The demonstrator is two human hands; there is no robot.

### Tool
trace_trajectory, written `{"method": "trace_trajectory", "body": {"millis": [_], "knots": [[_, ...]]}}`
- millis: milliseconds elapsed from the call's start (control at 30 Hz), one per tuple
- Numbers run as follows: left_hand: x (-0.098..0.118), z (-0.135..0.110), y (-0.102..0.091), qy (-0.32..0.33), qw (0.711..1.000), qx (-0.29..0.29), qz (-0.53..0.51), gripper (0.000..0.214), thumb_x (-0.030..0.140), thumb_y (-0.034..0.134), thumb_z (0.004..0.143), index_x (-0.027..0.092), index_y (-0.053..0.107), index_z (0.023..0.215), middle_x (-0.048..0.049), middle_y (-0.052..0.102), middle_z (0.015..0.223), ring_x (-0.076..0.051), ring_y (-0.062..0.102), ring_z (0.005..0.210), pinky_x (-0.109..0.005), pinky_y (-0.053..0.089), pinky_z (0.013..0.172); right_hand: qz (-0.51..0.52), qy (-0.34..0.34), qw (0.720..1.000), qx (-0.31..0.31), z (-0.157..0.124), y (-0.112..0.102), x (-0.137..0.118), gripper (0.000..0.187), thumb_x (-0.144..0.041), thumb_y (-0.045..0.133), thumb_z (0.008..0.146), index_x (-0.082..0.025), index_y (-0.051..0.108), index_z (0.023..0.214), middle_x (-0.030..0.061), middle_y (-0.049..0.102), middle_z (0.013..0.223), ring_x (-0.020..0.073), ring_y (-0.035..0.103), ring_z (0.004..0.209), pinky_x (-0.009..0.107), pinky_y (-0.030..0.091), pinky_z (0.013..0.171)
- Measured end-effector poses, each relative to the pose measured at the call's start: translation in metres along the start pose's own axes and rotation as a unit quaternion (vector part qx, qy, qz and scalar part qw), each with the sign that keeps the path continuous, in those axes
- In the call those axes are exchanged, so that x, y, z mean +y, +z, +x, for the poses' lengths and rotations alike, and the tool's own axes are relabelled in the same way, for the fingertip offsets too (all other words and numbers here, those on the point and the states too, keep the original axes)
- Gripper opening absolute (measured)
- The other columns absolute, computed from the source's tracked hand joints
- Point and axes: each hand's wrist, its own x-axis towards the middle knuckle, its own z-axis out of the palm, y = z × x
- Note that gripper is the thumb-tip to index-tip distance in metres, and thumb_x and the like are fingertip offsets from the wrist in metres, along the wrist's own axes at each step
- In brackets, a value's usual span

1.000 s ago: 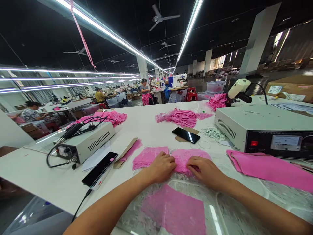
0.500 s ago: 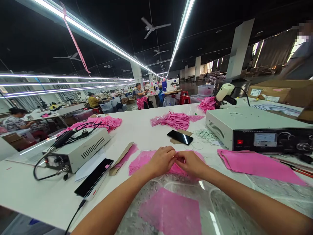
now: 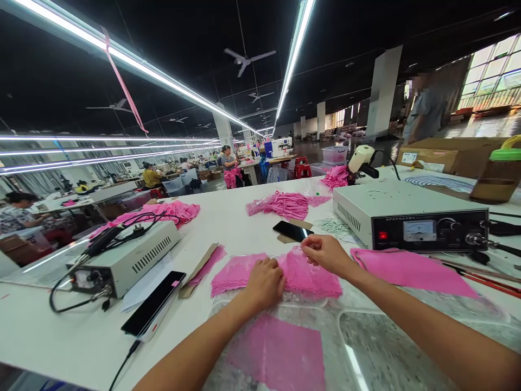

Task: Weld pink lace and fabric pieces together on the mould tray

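A pink lace piece [image 3: 303,277] lies on the white table [image 3: 240,222] in front of me, beside another pink lace piece [image 3: 234,270] to its left. My left hand [image 3: 264,283] rests closed on the near edge of the lace. My right hand [image 3: 325,253] pinches the far edge of the same lace and lifts it slightly. Under clear plastic near me lies a pink fabric square [image 3: 279,355].
A large white machine [image 3: 407,214] with a meter stands at right, with folded pink cloth [image 3: 402,267] before it. A smaller white box [image 3: 126,259] with cables sits left, two phones [image 3: 152,304] [image 3: 292,231] nearby. Pink piles [image 3: 285,203] lie farther back. People work at distant tables.
My hands, together on the lace half a second ago, have parted. The right hand moved up and away, lifting the far edge. The left stayed on the near edge. The view shifted left.
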Motion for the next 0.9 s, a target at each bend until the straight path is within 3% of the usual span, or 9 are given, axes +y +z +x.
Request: {"method": "trace_trajectory", "body": {"millis": [200,300,400,500,600,667,767,900], "knots": [[0.051,0.023,0.009,-0.081,0.995,0.051,-0.023,0.044,0.059,0.058,0.086,0.015,0.062,0.092,-0.0099,0.063,0.097,-0.027,0.059,0.095,-0.045,0.048,0.085,0.033,0.018,0.998,0.044,-0.012,-0.01,-0.002,0.028,-0.034,0.059,0.095,-0.015,0.059,0.115,0.0069,0.062,0.109,0.0184,0.064,0.088,0.036,0.057,0.074],[0.069,0.044,0.022,-0.117,0.991,0.059,-0.023,0.039,0.052,0.054,0.091,0.014,0.062,0.093,-0.0091,0.063,0.095,-0.026,0.061,0.092,-0.045,0.049,0.082,0.032,0.015,0.996,0.084,-0.022,-0.023,-0.006,0.026,-0.034,0.059,0.095,-0.015,0.059,0.113,0.0061,0.063,0.106,0.0174,0.064,0.085,0.034,0.057,0.072],[0.076,0.06,0.026,-0.103,0.992,0.064,-0.019,0.027,0.04,0.057,0.094,0.014,0.061,0.103,-0.006,0.063,0.102,-0.019,0.062,0.092,-0.04,0.051,0.083,0.014,0.02,0.988,0.149,-0.039,-0.05,-0.005,0.026,-0.036,0.058,0.095,-0.014,0.06,0.11,0.0048,0.063,0.1,0.0158,0.064,0.08,0.032,0.057,0.068],[0.081,0.057,0.021,-0.035,0.996,0.078,-0.023,0.02,0.033,0.058,0.094,0.014,0.062,0.102,-0.0059,0.063,0.103,-0.02,0.061,0.096,-0.042,0.049,0.087,-0.034,0.039,0.973,0.226,-0.072,-0.08,0.008,0.022,-0.035,0.055,0.096,-0.014,0.061,0.097,0.0016,0.064,0.084,0.0133,0.062,0.067,0.029,0.054,0.062],[0.09,0.034,0.017,0.083,0.993,0.078,-0.042,0.005,0.019,0.058,0.086,0.016,0.061,0.089,-0.0066,0.064,0.098,-0.022,0.058,0.097,-0.043,0.044,0.092,-0.113,0.061,0.954,0.27,-0.12,-0.097,0.03,0.022,-0.029,0.05,0.089,-0.02,0.054,0.069,-0.0009,0.059,0.061,0.0143,0.057,0.054,0.027,0.046,0.054],[0.097,0.013,0.017,0.17,0.982,0.06,-0.058,0.005,0.015,0.056,0.083,0.018,0.059,0.082,-0.0057,0.065,0.092,-0.021,0.058,0.091,-0.04,0.043,0.092,-0.171,0.078,0.947,0.261,-0.154,-0.096,0.046,0.024,-0.03,0.05,0.08,-0.023,0.046,0.058,-0.0014,0.054,0.051,0.0156,0.052,0.048,0.029,0.039,0.05],[0.106,-0.018,0.018,0.278,0.957,0.03,-0.081,0.005,0.017,0.055,0.082,0.02,0.057,0.08,-0.0034,0.066,0.088,-0.018,0.06,0.086,-0.038,0.041,0.096,-0.24,0.114,0.938,0.222,-0.198,-0.087,0.066,0.018,-0.032,0.051,0.072,-0.025,0.045,0.056,-0.0007,0.053,0.048,0.0175,0.048,0.045,0.031,0.03,0.048],[0.108,-0.035,0.014,0.352,0.928,-0.004,-0.122,0.009,0.014,0.053,0.079,0.019,0.057,0.085,-0.0045,0.067,0.092,-0.017,0.061,0.085,-0.036,0.04,0.098,-0.298,0.154,0.925,0.177,-0.23,-0.086,0.081,0.012,-0.031,0.055,0.067,-0.025,0.05,0.058,0.0023,0.057,0.05,0.0206,0.05,0.046,0.031,0.027,0.048]]}}
